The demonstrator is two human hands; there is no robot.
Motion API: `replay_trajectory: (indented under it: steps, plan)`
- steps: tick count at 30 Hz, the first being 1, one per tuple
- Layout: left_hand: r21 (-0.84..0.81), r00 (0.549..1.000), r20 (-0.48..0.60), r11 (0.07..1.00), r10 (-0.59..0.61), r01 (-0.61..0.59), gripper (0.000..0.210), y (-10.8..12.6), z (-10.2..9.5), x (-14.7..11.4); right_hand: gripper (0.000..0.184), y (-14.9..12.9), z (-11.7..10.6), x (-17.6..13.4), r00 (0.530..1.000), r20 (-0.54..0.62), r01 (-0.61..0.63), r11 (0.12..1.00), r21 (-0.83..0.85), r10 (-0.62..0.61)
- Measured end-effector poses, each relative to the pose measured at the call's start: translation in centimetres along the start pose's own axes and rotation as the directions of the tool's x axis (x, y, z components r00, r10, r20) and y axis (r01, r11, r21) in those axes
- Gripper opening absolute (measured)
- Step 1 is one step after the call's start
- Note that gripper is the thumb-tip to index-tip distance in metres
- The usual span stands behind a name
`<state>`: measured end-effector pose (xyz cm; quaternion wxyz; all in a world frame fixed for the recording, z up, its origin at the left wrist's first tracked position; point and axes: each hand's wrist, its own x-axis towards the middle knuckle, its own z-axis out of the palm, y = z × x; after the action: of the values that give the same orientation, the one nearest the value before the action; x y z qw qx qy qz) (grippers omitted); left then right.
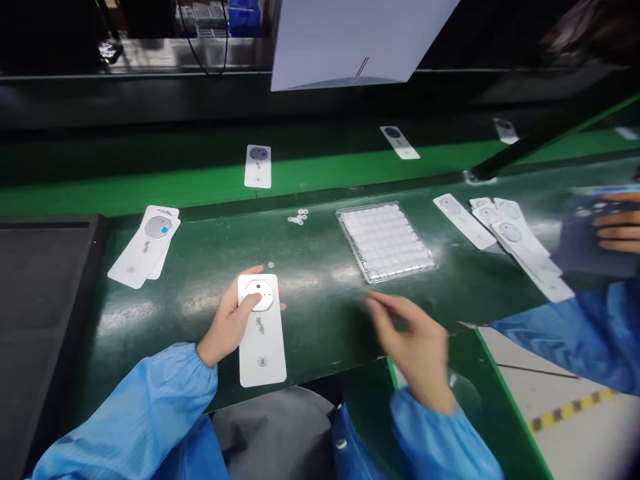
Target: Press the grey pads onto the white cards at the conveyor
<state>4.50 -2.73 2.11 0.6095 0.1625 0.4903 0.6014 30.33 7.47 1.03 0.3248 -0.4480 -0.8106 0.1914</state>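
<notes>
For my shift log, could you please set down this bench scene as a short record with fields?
Left hand: holds a white card, thumb on its round disc
Right hand: blurred, empty, above the bench edge, near the tray
Tray: clear, many small cells, on the green bench
Card stack: left of the held card, top one with a blue dot
Loose discs: small cluster left of the tray
Card row: fanned out, right of the tray
Belt: carries single cards
Other person's hand: far right

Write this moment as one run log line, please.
left hand: holds white card, thumb on its disc | right hand: empty, blurred | clear tray: beyond
</notes>
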Motion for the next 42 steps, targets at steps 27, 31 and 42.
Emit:
replay_trajectory:
  steps: [27, 31, 42]
  plan:
    - [0.164, 0.931, -0.128, 0.933, 0.342, -0.320, 0.074, 1.3, -2.7, 0.9, 0.022, -4.1, 4.7, 2.6, 0.624, 0.474, 0.657, 0.745, 0.112, -0.621]
    - [0.205, 0.916, -0.141, 0.916, 0.376, -0.344, 0.070, 1.3, -2.5, 0.8, 0.035, -4.2, 2.7, -4.3, 0.648, 0.401, 0.620, 0.754, 0.216, -0.647]
    - [0.343, 0.944, -0.101, 0.901, 0.315, -0.264, 0.032, 0.8, -2.1, 0.8, 0.014, -5.2, 2.9, -5.2, 0.880, 0.308, 0.204, 0.874, 0.440, -0.361]
